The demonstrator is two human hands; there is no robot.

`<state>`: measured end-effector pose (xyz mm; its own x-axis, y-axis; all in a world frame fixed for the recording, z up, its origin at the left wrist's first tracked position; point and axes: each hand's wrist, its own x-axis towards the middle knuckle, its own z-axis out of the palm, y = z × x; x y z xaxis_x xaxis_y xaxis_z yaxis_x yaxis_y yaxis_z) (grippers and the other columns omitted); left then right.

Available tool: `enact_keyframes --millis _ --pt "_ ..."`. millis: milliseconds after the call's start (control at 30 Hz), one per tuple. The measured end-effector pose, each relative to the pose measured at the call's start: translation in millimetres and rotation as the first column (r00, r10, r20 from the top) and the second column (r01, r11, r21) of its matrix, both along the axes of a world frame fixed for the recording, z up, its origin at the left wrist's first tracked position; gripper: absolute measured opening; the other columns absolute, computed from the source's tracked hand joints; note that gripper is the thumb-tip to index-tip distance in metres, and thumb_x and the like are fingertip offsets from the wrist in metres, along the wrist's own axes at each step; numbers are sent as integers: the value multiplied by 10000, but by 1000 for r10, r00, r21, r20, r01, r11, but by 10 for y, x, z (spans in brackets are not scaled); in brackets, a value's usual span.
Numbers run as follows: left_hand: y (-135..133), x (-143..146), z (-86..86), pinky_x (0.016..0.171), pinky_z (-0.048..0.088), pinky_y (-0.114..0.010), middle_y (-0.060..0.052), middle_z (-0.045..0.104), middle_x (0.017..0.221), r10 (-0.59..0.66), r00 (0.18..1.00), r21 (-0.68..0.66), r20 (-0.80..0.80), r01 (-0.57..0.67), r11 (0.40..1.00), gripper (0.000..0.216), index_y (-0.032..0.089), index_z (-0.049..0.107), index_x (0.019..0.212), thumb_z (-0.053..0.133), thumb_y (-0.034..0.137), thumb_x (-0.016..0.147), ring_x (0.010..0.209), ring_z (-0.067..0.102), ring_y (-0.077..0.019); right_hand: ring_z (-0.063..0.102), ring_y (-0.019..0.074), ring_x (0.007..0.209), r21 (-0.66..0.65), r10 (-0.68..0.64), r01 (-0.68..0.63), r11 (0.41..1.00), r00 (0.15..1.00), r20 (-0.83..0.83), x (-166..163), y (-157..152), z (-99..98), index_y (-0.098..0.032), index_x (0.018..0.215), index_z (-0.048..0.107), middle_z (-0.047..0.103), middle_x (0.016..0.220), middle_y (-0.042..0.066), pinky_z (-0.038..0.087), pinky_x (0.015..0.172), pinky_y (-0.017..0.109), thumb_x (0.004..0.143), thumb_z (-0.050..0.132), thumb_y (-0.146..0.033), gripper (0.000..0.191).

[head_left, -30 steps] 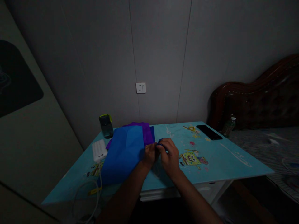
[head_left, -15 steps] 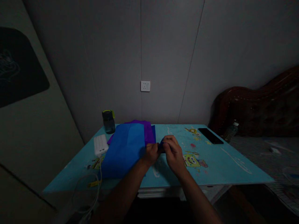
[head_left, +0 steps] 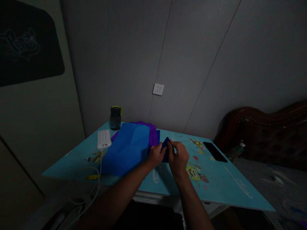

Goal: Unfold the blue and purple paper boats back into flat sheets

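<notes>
A small dark blue piece (head_left: 165, 157), flat like paper or thin cloth, stands up between my two hands above the table. My left hand (head_left: 155, 155) pinches its left side with fingers closed. My right hand (head_left: 177, 157) grips the right side near the top, thumb and fingertips together. Just left of my hands lies a large bright blue sheet (head_left: 129, 148), and my left forearm passes over its near edge. Beneath that, a purple sheet (head_left: 153, 135) and a dark blue edge stick out. In the dim light I cannot tell the material of the held piece.
A white power bank (head_left: 104, 139) with a cable lies on the table's left side, before a dark bottle (head_left: 115, 118). On the right is a black phone (head_left: 214, 151). The turquoise cartoon-printed table (head_left: 224, 185) meets a wall with a socket (head_left: 158, 89). A bed headboard (head_left: 254, 127) stands right.
The camera view has tilted and turned. My fingers have shifted on the dark blue piece, and more of it now shows, upright between my hands. The bright blue sheet stays on the table.
</notes>
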<state>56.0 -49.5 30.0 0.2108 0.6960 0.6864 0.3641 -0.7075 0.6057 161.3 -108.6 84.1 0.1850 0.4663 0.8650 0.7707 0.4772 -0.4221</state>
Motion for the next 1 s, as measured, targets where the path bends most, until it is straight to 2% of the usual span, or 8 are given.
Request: enact_keyframes --millis 133,233,333,467,600,767,900,1000 --pt "17 -32 55 569 383 -252 -5 608 629 -86 992 -56 91 92 994 222 193 580 854 434 326 953 547 566 -146 683 200 867 132 -15 -6 991 987 160 -43 17 -93 -196 975 728 749 971 104 508 810 344 933 568 -282 186" --pt "37 -39 58 585 400 -255 -17 621 646 -113 987 -48 113 119 992 248 188 592 859 437 358 954 592 597 -160 685 204 886 19 152 -152 988 988 -11 -24 -30 -5 -193 981 736 747 971 91 520 811 346 958 510 -321 261" --pt "37 -18 54 596 414 -256 -16 624 644 -128 989 -41 79 131 990 258 190 600 860 440 367 956 611 611 -165 669 191 759 -154 255 -297 942 935 -246 72 -44 145 -196 801 737 733 793 43 516 727 311 911 573 -390 276" --pt "33 25 37 592 409 -258 -3 605 604 -96 995 -30 -4 96 995 269 191 608 867 454 392 957 585 608 -165 635 181 717 -289 336 -423 859 891 -306 236 28 255 -194 803 725 708 764 25 494 688 288 830 654 -449 266" --pt "58 70 -10 600 413 -258 -8 604 600 -58 997 -22 -59 57 998 292 191 621 896 445 413 966 594 619 -172 610 178 729 -321 354 -355 878 933 -63 280 67 272 -198 816 710 673 777 40 470 706 294 916 538 -445 317" --pt "93 101 11 648 434 -262 -28 653 679 -90 994 -54 -64 86 995 319 184 630 955 440 440 969 679 661 -188 560 182 695 -172 138 -105 979 972 190 313 92 284 -193 781 668 619 726 45 439 717 311 950 479 -425 344" --pt "108 50 99 725 458 -258 -43 721 880 -202 976 -147 -80 189 971 322 198 630 1066 515 470 939 838 691 -204 540 181 668 -145 -48 43 988 998 -37 588 241 182 -174 763 656 615 698 40 412 659 302 939 458 -522 438" --pt "153 -20 138 736 464 -270 -56 729 925 -253 948 -215 -192 211 954 303 199 648 1055 579 454 907 876 687 -233 511 170 638 -247 -7 -65 967 959 -283 831 380 -8 -169 725 647 591 653 18 396 611 287 866 519 -633 502"
